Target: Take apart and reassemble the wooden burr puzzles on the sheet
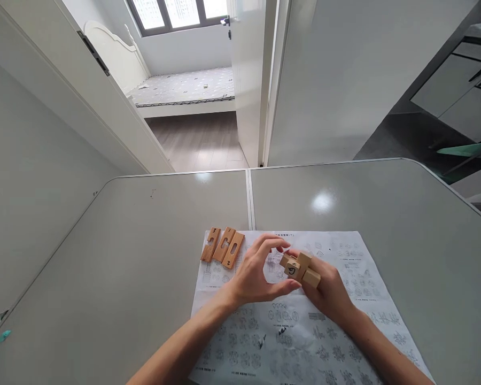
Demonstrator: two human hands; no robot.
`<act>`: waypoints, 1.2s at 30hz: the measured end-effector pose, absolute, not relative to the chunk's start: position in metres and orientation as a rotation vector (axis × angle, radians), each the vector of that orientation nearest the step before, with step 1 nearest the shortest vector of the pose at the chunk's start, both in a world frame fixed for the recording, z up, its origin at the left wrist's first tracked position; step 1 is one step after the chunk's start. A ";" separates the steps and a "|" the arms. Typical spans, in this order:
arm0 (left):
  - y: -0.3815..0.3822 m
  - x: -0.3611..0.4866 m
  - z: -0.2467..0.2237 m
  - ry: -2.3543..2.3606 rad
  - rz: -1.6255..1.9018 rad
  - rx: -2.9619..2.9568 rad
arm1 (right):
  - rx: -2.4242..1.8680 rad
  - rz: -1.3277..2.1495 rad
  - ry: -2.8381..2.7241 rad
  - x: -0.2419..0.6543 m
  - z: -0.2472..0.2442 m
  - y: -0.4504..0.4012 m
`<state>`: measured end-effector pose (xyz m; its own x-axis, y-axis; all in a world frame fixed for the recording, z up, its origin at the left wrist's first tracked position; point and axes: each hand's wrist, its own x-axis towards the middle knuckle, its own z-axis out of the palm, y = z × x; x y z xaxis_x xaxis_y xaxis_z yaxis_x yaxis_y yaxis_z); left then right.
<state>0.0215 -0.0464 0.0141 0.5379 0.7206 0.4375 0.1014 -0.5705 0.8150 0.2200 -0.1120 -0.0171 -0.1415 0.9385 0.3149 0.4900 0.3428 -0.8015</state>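
Our left hand (pixel 253 272) curves open, seemingly empty. Just to its right, our right hand (pixel 328 287) grips the block cluster (pixel 302 269).

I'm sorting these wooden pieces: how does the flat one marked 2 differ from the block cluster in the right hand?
The flat piece lies on the sheet; the block cluster is in the right hand. The flat piece is one slotted slab; the block cluster, several chunky blocks. The flat piece is darker than the block cluster. Both look wooden with a black mark.
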 end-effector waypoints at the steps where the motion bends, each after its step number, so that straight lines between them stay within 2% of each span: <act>1: -0.047 0.022 0.014 0.680 1.044 2.015 | -1.294 0.659 -1.759 0.220 -0.017 -0.112; 9: -0.045 0.024 0.011 0.802 1.048 2.043 | -1.469 0.648 -1.629 0.227 -0.013 -0.105; 20: -0.042 0.028 0.000 1.007 1.050 2.037 | -1.423 1.016 -1.565 0.250 -0.002 -0.095; 36: -0.043 0.029 0.009 0.993 0.792 2.023 | -1.418 1.195 -1.554 0.253 0.004 -0.093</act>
<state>0.0293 -0.0432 0.0089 0.5111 0.8355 0.2017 0.3819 -0.4309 0.8176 0.2526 -0.0929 0.0037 -0.1492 0.9854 -0.0822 0.3327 -0.0283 -0.9426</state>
